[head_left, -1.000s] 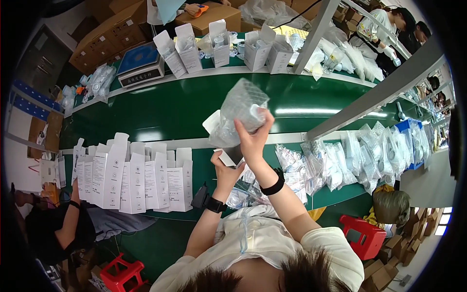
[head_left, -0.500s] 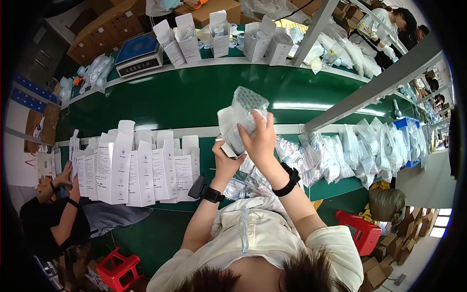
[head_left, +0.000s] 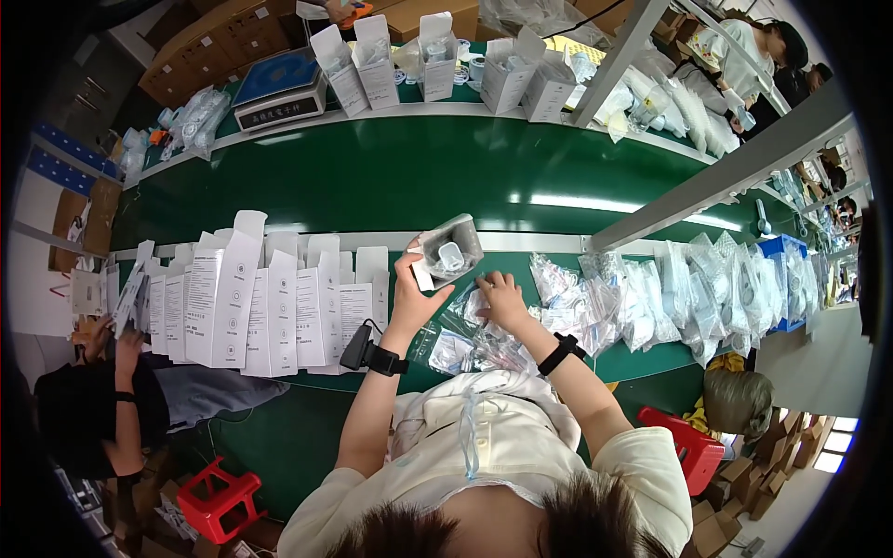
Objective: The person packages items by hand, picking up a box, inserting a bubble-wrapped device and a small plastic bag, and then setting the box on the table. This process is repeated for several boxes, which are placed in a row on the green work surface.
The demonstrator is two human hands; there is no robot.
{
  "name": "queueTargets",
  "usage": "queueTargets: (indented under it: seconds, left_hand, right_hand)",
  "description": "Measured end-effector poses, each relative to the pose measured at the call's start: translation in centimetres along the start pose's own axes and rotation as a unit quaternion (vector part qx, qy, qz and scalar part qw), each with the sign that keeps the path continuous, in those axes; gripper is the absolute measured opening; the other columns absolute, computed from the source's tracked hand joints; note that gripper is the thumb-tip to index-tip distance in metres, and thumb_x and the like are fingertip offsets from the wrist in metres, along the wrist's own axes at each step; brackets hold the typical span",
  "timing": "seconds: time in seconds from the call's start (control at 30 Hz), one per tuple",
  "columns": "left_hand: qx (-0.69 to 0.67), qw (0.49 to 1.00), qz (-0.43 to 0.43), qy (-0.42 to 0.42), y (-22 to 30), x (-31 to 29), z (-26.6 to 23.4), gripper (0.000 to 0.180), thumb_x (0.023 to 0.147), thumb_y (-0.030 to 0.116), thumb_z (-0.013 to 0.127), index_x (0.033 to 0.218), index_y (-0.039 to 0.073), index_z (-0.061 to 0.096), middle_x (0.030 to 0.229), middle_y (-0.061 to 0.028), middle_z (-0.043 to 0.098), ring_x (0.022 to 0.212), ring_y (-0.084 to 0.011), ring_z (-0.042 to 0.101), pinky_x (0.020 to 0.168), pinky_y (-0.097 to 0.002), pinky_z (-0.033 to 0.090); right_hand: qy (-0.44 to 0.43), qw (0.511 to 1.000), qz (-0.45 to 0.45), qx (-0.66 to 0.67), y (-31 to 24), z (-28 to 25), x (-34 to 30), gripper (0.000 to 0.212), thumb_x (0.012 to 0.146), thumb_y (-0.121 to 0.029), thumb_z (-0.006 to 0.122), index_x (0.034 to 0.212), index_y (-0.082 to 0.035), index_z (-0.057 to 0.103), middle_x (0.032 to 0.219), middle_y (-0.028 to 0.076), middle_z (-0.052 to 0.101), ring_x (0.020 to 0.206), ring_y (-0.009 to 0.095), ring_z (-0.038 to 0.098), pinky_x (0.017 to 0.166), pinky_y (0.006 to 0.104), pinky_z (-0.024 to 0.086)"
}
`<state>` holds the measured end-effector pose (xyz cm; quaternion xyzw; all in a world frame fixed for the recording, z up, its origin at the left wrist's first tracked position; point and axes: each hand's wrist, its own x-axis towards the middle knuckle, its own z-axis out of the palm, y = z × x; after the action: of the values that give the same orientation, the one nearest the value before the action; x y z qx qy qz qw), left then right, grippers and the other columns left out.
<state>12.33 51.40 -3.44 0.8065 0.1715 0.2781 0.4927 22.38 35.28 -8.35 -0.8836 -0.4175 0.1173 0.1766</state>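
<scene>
My left hand (head_left: 409, 298) grips an open white box (head_left: 470, 244) from its left side and tilts it so the mouth faces me. Inside the box sits clear wrapping around a white part (head_left: 451, 256). My right hand (head_left: 505, 302) is low over the pile of clear plastic bags, just right of the box. Its fingers are bent and closed on the edge of a clear plastic bag (head_left: 459, 314); the fingertips are partly hidden. Small white items show through the bags (head_left: 453, 352) in front of me.
Open white boxes (head_left: 214, 307) stand in rows at left, beside a co-worker's hands (head_left: 126, 349). Bagged white items (head_left: 693, 293) lie at right by a blue bin (head_left: 786, 251). A metal post (head_left: 716, 186) slants across the right. More boxes (head_left: 435, 70) and a scale (head_left: 279, 98) stand beyond the green surface.
My right hand has left the wrapped item and moved down to the bags. The wrapped item now sits inside the box. My left hand has raised the box slightly and turned its mouth toward me.
</scene>
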Motion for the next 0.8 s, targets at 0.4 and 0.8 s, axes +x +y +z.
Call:
queueTargets:
  seconds: [0.4, 0.8]
  left_hand:
    - [0.121, 0.992, -0.026, 0.036, 2.7, 4.7, -1.4, 0.015, 0.063, 0.004, 0.071, 0.073, 0.002, 0.061, 0.102, -0.0149, 0.052, 0.088, -0.0288, 0.055, 0.073, -0.0318, 0.044]
    - [0.11, 0.988, -0.065, 0.085, 2.1, 6.2, -1.6, 0.012, 0.065, 0.005, 0.068, 0.068, 0.0, 0.058, 0.07, -0.0111, 0.055, 0.066, -0.0281, 0.055, 0.06, -0.0346, 0.043]
  right_hand:
    - [0.155, 0.93, -0.074, 0.325, -0.7, -10.7, 0.5, 0.022, 0.057, 0.008, 0.062, 0.074, -0.004, 0.056, 0.08, 0.009, 0.057, 0.081, 0.026, 0.055, 0.066, 0.032, 0.046]
    - [-0.036, 0.947, -0.31, -0.08, -7.3, -10.9, 6.4, 0.022, 0.058, -0.001, 0.059, 0.08, -0.005, 0.059, 0.089, 0.008, 0.057, 0.093, 0.025, 0.053, 0.083, 0.0364, 0.041]
